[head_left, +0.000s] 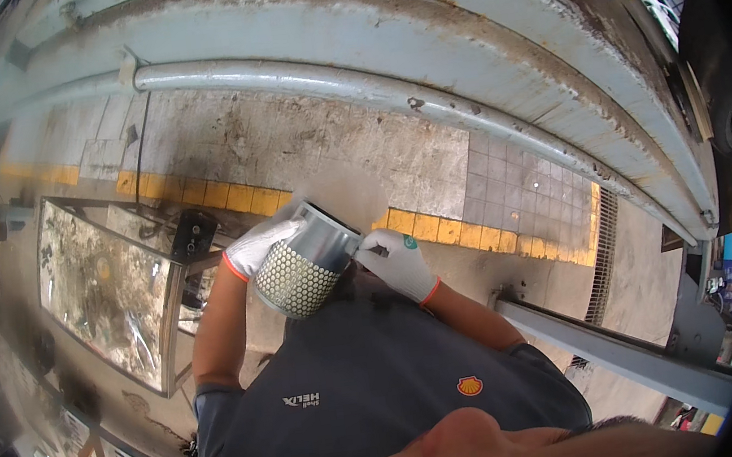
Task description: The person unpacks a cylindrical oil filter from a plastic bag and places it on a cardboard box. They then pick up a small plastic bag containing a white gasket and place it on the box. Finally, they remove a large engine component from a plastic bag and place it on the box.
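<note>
In front of my chest is a cylindrical air filter (300,270), tilted, with a perforated metal outer wall and a plain grey band at its far end. My left hand (264,243), in a white glove with an orange cuff, grips it along its left side. My right hand (399,263), gloved the same way, is closed beside the filter's right edge. A small dark bit shows between its curled fingers, too little to name. Just beyond the filter hangs a brownish haze (345,190) that looks like dust.
Large pale-blue steel beams (343,23) and a grey pipe (276,74) curve across the far side. A dirty metal-framed table (107,290) stands to my left. Another grey beam (615,353) runs at my right. A yellow line (447,230) and a drain grate (602,256) mark the floor.
</note>
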Motion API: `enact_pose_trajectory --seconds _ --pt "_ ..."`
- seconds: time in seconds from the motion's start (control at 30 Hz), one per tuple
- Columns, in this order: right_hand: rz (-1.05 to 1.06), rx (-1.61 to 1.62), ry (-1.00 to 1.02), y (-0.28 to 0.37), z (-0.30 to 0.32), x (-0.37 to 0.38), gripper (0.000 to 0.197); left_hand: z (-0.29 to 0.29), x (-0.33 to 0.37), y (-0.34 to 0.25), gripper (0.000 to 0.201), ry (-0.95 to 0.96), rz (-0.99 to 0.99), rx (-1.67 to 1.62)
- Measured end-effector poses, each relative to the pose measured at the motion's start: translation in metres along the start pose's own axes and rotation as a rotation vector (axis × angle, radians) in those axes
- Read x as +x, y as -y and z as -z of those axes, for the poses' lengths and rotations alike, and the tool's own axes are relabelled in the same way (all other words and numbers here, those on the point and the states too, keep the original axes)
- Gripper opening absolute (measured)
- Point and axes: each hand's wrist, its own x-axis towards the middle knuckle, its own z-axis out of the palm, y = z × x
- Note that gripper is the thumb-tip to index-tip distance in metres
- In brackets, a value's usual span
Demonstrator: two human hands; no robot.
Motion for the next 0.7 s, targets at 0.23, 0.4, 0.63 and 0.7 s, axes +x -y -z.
enact_pose_trajectory --seconds 0.23,0.4,0.63,0.7 --pt "0.031 0.129 0.131 -0.005 -0.012 0.001 0.011 -0.003 -0.007 0.015 0.058 -0.169 0.13 -0.037" --pt "0.055 -0.015 0.17 -0.006 -0.016 0.014 0.018 0.019 -0.006 0.05 0.053 -0.167 0.124 -0.279" --pt "-0.25 0.042 0.171 -0.013 -0.019 0.016 0.026 0.004 -0.014 0.032 0.082 -0.16 0.018 0.17" --pt "-0.309 0.05 0.196 -0.007 -0.011 0.02 0.027 0.001 -0.014 0.024 0.09 -0.212 0.077 0.4"
